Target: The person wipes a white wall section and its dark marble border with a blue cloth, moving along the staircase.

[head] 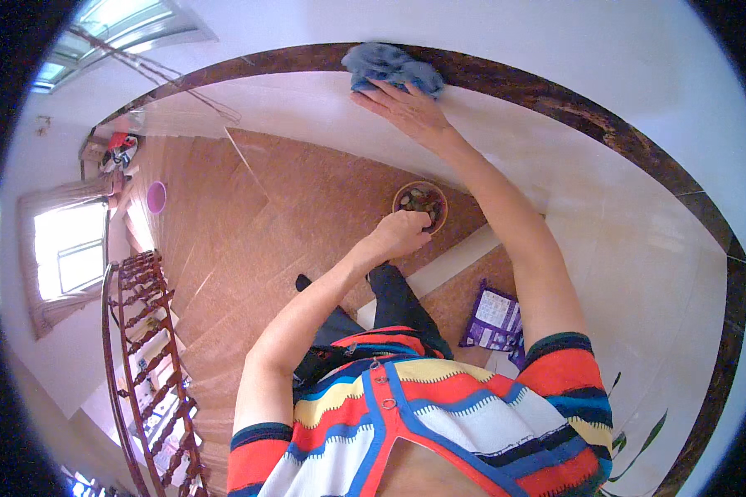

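My right hand (404, 112) is spread over a bunched blue cloth (393, 65), pressing it against the dark marble-look border strip (503, 71) on the white wall. My left hand (403, 233) is lower down with its fingers curled in. Nothing shows in it, though its fingertips are hidden. It overlaps the near edge of a round pot (418, 197) that holds dark, stone-like pieces. Whether the hand touches the pot's rim cannot be made out.
A purple printed package (490, 318) lies on the brown tiled floor (236, 248) near the wall. A wooden stair railing (143, 373) stands at the left, with a pink bucket (156, 197) beyond it. Cords (155, 71) hang at upper left. Plant leaves (649, 438) show at lower right.
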`<state>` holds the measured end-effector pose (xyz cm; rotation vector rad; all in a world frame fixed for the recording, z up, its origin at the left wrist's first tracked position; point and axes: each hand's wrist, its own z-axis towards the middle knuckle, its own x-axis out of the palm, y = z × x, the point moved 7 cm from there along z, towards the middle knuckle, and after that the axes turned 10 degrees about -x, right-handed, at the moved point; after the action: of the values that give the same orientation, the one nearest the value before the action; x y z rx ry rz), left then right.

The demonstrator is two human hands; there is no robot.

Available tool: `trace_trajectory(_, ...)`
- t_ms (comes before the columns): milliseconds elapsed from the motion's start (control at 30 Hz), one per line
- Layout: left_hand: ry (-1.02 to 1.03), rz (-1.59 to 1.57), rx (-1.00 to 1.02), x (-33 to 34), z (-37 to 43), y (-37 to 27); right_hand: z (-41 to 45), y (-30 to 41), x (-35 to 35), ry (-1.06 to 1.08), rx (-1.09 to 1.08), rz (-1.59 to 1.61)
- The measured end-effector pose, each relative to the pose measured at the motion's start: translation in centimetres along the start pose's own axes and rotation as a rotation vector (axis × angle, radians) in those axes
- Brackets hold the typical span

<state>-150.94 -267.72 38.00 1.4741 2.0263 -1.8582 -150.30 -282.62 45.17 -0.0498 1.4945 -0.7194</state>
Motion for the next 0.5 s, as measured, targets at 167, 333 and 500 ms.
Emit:
trace_trajectory(167,-0.044,-0.208,-0.097,-0.4,-1.8,3.7,-8.6,-2.4,5.7,0.403,0.108,0.233)
trace_trajectory(333,-0.027,-0.141,-0.273,1.0,-5.6,8.1,-29.4,-5.6,3.4,0.656,0.149,0.11)
trace_trajectory(500,-0.075,-0.245,-0.395,6.8,-7.7,10.4,-38.8,-8.5,2.2,0.913,0.095,0.074)
